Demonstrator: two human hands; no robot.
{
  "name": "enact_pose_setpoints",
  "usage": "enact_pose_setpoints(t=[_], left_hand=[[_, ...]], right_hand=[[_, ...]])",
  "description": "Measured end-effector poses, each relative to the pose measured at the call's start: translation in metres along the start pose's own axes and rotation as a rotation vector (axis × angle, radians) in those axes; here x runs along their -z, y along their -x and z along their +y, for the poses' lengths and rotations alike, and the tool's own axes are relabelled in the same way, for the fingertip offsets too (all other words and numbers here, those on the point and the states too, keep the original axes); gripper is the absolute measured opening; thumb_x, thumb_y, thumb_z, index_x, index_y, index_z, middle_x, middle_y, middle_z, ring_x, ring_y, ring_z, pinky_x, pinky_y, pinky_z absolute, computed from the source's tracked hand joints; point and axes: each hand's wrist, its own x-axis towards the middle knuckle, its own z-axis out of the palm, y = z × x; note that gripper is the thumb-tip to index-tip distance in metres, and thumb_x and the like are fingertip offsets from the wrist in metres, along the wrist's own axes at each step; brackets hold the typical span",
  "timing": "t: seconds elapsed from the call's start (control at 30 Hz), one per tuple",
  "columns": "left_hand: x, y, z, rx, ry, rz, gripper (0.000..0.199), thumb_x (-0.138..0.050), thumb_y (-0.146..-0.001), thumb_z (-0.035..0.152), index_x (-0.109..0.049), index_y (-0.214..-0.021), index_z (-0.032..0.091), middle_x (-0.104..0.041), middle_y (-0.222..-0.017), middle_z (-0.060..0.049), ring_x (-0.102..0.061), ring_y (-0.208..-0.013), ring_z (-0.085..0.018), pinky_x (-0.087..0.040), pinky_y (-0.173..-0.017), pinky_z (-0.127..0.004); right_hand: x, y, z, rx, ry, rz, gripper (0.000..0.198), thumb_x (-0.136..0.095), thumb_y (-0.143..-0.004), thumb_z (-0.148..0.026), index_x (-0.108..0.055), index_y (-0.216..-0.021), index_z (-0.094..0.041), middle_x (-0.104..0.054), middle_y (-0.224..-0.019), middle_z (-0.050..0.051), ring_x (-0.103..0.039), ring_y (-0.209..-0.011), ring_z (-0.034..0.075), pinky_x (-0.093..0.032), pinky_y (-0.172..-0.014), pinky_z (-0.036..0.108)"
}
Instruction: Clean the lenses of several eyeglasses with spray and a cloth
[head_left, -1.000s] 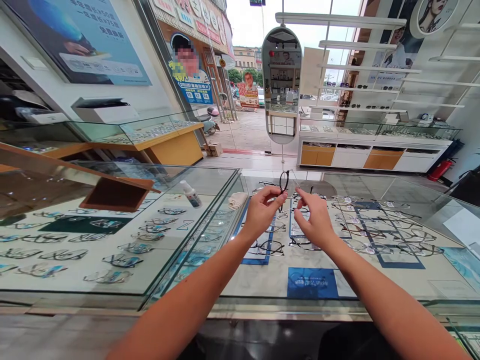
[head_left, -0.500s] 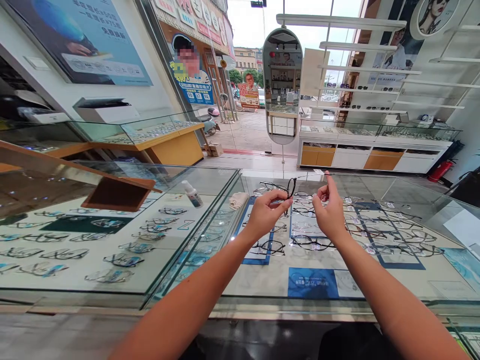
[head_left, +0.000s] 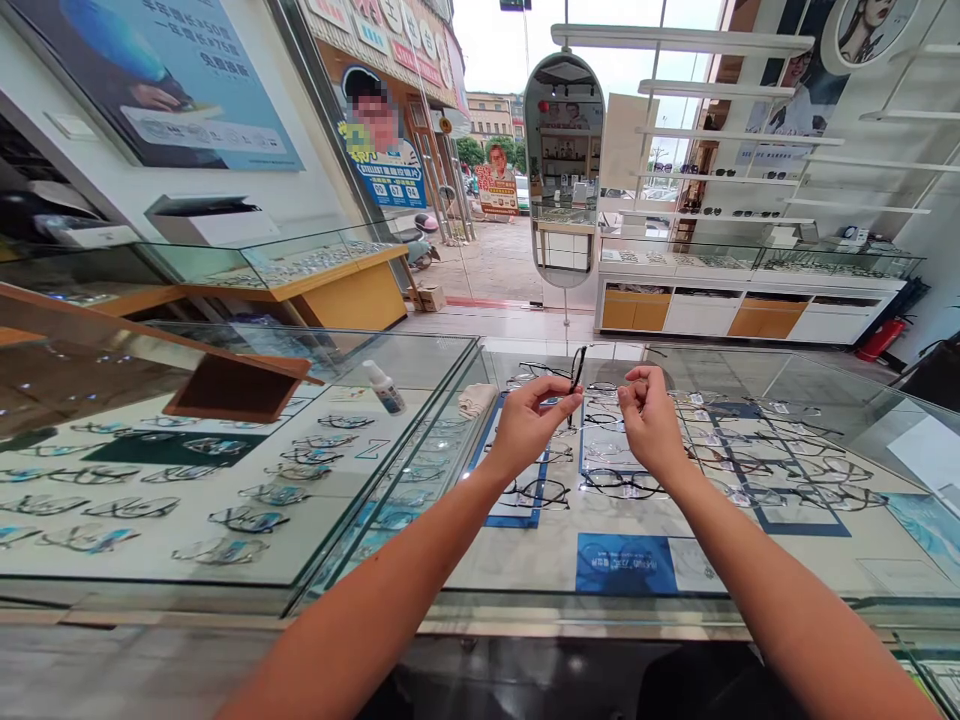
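A pair of dark-rimmed eyeglasses (head_left: 577, 368) is pinched between the thumb and fingers of my left hand (head_left: 534, 425), raised above the glass counter (head_left: 517, 575). Its lenses are turned nearly edge-on, and a thin temple seems to reach rightward past my right hand (head_left: 651, 425). That hand is just to the right, fingers curled and thumb pressed against them; what they hold, if anything, is hidden. Under both hands, rows of eyeglasses (head_left: 622, 485) lie in the display case, some on blue-bordered cards (head_left: 514, 521).
Left of my arms, another glass case holds more spectacles (head_left: 247, 520). On the glass stand a white spray bottle (head_left: 385, 388) and a folded cloth (head_left: 477, 401). A brown wooden-framed panel (head_left: 236, 388) juts in from the left. An oval mirror (head_left: 566, 170) stands beyond the counter.
My right index finger, raised before near a small white tag, has curled in, and the tag no longer shows. The eyeglasses in my left hand have turned more edge-on.
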Motion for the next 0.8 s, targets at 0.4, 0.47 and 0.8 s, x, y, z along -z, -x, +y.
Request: enact_pose_setpoints(t=[0.4,0.47,0.8], left_hand=[[0.004,-0.002,0.004,-0.089,-0.041,0.015,0.026,-0.086,-0.077,0.044,-0.079,-0.085,0.02,-0.073,-0.113,-0.012,-0.07,-0.111,-0.026,-0.061,-0.08,-0.032],[0.002,0.0,0.004,-0.093,-0.033,-0.037,0.023,-0.085,-0.079,0.042,-0.079,-0.083,0.021,-0.071,-0.122,-0.013,-0.067,-0.12,-0.028,-0.061,-0.084,-0.034],[-0.001,0.004,0.007,-0.068,-0.037,-0.15,0.02,-0.08,-0.083,0.041,-0.082,-0.091,0.023,-0.071,-0.127,-0.013,-0.064,-0.127,-0.029,-0.057,-0.097,-0.039]], right_hand=[[-0.004,0.007,-0.006,0.123,-0.036,-0.229,0.041,-0.069,-0.091,-0.042,-0.059,-0.127,-0.024,-0.072,-0.107,0.008,-0.068,-0.099,0.025,-0.054,-0.09,0.041],[-0.008,0.011,-0.007,0.19,-0.018,-0.284,0.048,-0.073,-0.09,-0.044,-0.059,-0.133,-0.026,-0.069,-0.129,0.012,-0.066,-0.116,0.028,-0.054,-0.099,0.045],[-0.016,0.017,-0.005,0.195,0.1,-0.291,0.024,-0.059,-0.101,-0.045,-0.064,-0.11,-0.024,-0.07,-0.11,0.011,-0.065,-0.101,0.028,-0.055,-0.091,0.045]])
